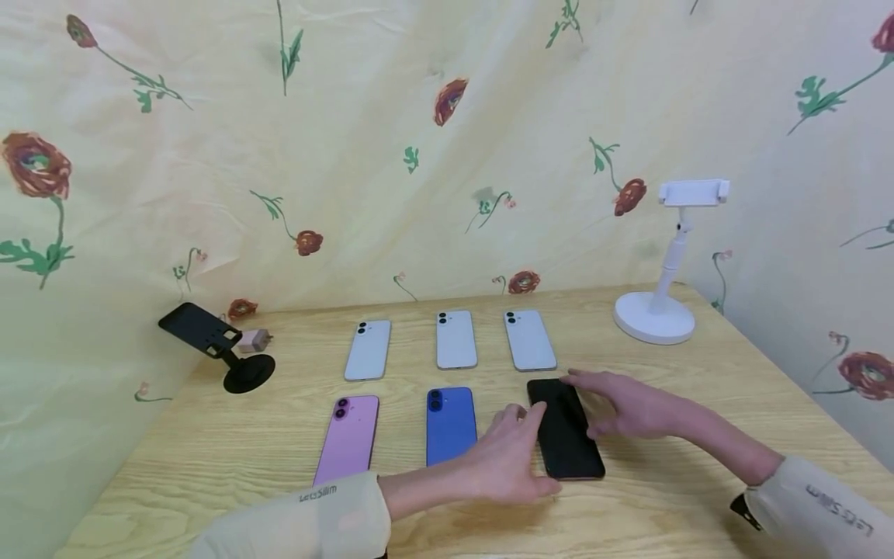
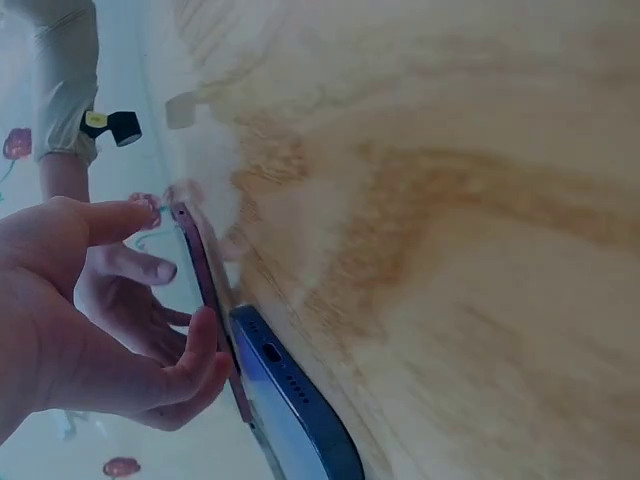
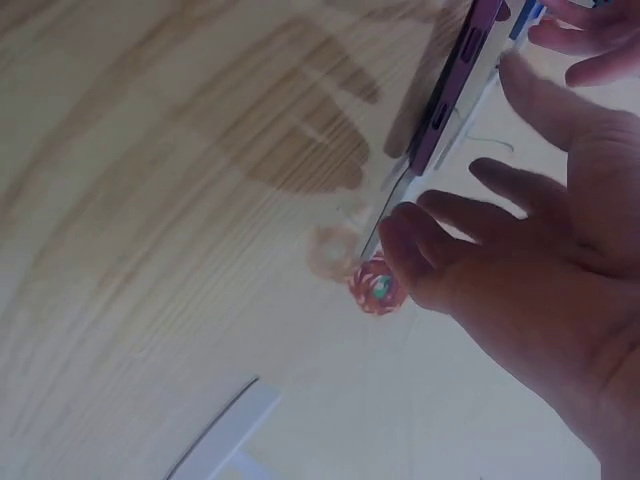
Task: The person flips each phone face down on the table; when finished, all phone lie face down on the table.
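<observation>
A phone with its dark screen facing up (image 1: 569, 439) lies flat on the wooden table, its edge reddish in both wrist views. Over its left side reaches my left hand (image 1: 506, 458), fingers loosely bent and the thumb near the bottom corner. My right hand (image 1: 632, 407) is at the phone's right side, with fingertips by the upper corner and thumb by the long edge. Neither hand grips it; whether the fingertips touch it I cannot tell. Beside the left wrist lies a blue phone (image 1: 450, 423), back up, partly hidden by that hand. Further left is a purple phone (image 1: 349, 435).
Three pale phones, a left one (image 1: 368, 353), a middle one (image 1: 456, 341) and a right one (image 1: 531, 341), lie in a back row. A white phone stand (image 1: 655, 318) is at back right. At left are a black stand (image 1: 250, 374) and a small charger plug (image 1: 254, 340).
</observation>
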`<state>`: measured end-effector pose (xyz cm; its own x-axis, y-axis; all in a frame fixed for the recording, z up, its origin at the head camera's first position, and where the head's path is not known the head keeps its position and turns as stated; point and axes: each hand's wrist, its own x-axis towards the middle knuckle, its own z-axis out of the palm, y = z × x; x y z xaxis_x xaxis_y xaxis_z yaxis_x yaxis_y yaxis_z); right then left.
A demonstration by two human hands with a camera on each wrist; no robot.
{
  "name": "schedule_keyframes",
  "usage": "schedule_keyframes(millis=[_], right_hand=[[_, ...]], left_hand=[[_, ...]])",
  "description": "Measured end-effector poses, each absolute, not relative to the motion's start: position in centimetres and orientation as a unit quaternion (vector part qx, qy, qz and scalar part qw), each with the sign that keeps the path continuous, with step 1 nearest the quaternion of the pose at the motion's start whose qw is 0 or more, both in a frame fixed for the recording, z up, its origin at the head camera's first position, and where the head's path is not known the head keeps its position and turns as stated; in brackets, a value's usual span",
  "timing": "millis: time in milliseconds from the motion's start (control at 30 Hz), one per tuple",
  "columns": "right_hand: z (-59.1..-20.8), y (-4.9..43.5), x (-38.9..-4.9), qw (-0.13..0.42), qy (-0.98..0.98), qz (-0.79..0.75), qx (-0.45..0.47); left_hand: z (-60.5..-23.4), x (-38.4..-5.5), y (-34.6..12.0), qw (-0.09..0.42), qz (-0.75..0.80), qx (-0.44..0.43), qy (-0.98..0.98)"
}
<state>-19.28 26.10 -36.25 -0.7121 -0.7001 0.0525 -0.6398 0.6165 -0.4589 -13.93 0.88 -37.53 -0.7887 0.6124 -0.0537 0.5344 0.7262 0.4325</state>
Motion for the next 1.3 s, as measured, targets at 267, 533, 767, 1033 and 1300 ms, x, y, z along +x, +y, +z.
schedule_keyframes(millis=[267, 533, 767, 1033, 1300], right_hand=[[-36.6, 27.2, -19.4, 0.140, 0.882, -0.247, -0.375], [-37.1, 27.3, -19.5, 0.145, 0.879, -0.249, -0.380], [-37.4, 27.5, -19.5, 0.126, 0.887, -0.234, -0.378], [-37.9, 27.6, -19.6, 0.108, 0.889, -0.233, -0.379], [-37.9, 27.5, -19.6, 0.097, 0.891, -0.231, -0.378]], left_hand=[[-38.1, -14.2, 2.2, 0.095, 0.168, 0.310, 0.931], [-38.9, -14.8, 2.7, 0.089, 0.159, 0.321, 0.930], [-39.0, -15.3, 2.9, 0.079, 0.135, 0.348, 0.924], [-39.0, -15.3, 3.1, 0.079, 0.125, 0.356, 0.923], [-39.1, -15.2, 3.0, 0.074, 0.134, 0.366, 0.918]])
